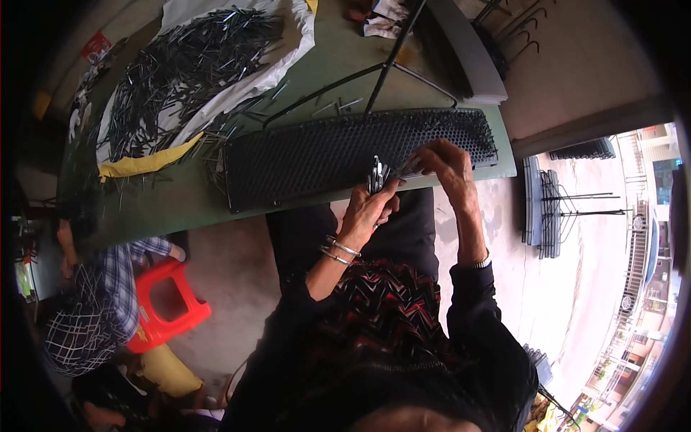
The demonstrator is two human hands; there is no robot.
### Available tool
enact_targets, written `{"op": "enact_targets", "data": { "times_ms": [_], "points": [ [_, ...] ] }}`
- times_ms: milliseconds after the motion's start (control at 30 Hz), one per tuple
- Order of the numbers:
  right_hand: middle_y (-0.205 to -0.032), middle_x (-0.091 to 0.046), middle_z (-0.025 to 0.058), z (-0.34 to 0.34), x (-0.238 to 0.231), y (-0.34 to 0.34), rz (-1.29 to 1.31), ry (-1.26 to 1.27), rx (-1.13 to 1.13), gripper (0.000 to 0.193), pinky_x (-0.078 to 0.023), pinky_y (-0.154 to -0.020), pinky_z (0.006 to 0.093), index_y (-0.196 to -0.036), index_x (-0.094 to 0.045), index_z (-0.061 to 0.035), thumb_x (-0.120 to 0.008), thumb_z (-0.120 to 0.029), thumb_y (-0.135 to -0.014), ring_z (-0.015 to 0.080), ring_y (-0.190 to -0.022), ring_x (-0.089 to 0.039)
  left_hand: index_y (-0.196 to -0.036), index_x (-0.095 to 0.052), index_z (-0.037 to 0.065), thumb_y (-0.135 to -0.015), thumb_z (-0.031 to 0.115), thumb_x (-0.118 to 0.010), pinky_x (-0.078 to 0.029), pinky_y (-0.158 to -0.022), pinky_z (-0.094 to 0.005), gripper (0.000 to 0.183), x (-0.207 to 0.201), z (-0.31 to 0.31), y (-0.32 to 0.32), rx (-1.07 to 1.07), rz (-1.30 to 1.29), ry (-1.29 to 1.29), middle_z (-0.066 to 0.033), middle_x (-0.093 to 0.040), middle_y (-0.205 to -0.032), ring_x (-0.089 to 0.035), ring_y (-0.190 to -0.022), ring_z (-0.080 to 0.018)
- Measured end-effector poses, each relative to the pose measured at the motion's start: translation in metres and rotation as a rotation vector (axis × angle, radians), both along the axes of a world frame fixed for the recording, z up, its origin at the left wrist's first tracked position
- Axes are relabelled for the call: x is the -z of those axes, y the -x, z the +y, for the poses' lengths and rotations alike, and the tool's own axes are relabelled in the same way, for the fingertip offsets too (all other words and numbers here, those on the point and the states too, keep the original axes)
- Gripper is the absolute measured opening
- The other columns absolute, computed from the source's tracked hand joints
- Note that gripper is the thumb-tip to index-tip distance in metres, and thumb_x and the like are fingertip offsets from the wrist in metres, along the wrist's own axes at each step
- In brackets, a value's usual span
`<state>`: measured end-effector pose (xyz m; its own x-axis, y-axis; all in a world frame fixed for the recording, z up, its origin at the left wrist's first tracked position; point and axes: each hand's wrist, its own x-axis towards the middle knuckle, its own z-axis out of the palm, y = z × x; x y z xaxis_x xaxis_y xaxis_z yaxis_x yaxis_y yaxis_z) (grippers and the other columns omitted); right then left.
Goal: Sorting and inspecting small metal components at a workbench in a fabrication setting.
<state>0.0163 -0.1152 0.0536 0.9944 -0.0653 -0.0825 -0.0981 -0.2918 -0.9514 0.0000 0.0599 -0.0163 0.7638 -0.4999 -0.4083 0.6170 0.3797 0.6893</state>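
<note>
My left hand point(366, 214), with metal bangles on the wrist, is closed around a small bundle of shiny thin metal strips point(375, 176) that point up from the fist. My right hand point(448, 167) is bent over the right part of a black perforated metal panel point(309, 160), its fingertips pinched together. What those fingertips hold is too small to make out. The panel lies along the table's near edge. Dark pieces stick up thickly at its right end point(481, 129), and a thin black metal frame point(378, 79) rises behind it.
A heap of dark metal strips point(194, 57) lies on a white sack point(299, 36) on the green table point(165, 209). Flat grey panels point(471, 57) are stacked at the back right. At lower left are a red stool point(173, 302) and another person in a plaid sleeve point(121, 288).
</note>
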Motion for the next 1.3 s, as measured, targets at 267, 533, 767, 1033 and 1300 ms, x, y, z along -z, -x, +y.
{"op": "enact_targets", "data": {
  "times_ms": [267, 533, 767, 1033, 1300],
  "points": [
    [-0.078, -0.067, 0.0084, -0.004, 0.012, -0.023, -0.275, 0.216, 0.4, 0.009, -0.049, -0.061, 0.0236, -0.089, -0.06, 0.0024, -0.059, -0.007, -0.088, 0.0119, -0.069, -0.064, -0.097, -0.064, 0.003, -0.09, 0.033, -0.062, -0.028, -0.04, -0.0191, 0.031, -0.004, -0.003, 0.003, -0.007, 0.112, 0.041, -0.0011, -0.055, -0.06, -0.039, -0.046, -0.0033],
    [-0.072, -0.064, 0.0108, -0.008, 0.051, -0.055, -0.533, 0.6, 0.434, 0.004, -0.048, -0.059, 0.0284, -0.09, -0.059, -0.0019, -0.06, -0.004, -0.086, 0.0157, -0.062, -0.063, -0.097, -0.062, 0.001, -0.09, 0.034, -0.062, -0.031, -0.044, -0.0201, 0.034, -0.009, -0.007, 0.007, 0.027, 0.215, 0.078, -0.0016, -0.053, -0.063, -0.043, -0.051, -0.0057],
    [-0.068, -0.062, 0.0124, -0.007, 0.052, -0.056, -0.542, 0.667, 0.367, 0.003, -0.047, -0.057, 0.0306, -0.088, -0.057, -0.0021, -0.058, -0.005, -0.087, 0.0216, -0.059, -0.062, -0.096, -0.064, 0.0, -0.089, 0.025, -0.064, -0.033, -0.048, -0.0208, 0.026, -0.002, -0.009, 0.008, -0.009, 0.215, 0.173, -0.0044, -0.058, -0.072, -0.046, -0.055, -0.0066],
    [-0.069, -0.058, 0.0147, -0.006, 0.032, -0.056, -0.445, 0.817, 0.294, 0.006, -0.046, -0.054, 0.0368, -0.089, -0.055, -0.0028, -0.059, -0.008, -0.087, 0.0295, -0.059, -0.06, -0.098, -0.064, 0.0, -0.089, 0.023, -0.063, -0.043, -0.052, -0.0226, 0.025, -0.001, -0.008, 0.007, -0.027, 0.206, 0.126, -0.0063, -0.063, -0.076, -0.054, -0.062, -0.0096],
    [-0.077, -0.059, 0.0179, -0.016, 0.026, -0.062, -0.509, 0.801, 0.148, 0.007, -0.047, -0.06, 0.0397, -0.091, -0.056, -0.0015, -0.059, -0.006, -0.086, 0.0367, -0.07, -0.06, -0.097, -0.064, 0.0, -0.09, 0.026, -0.062, -0.044, -0.05, -0.025, 0.027, -0.006, -0.008, 0.006, -0.025, 0.201, 0.102, -0.0066, -0.063, -0.073, -0.055, -0.059, -0.0109]
  ]
}}
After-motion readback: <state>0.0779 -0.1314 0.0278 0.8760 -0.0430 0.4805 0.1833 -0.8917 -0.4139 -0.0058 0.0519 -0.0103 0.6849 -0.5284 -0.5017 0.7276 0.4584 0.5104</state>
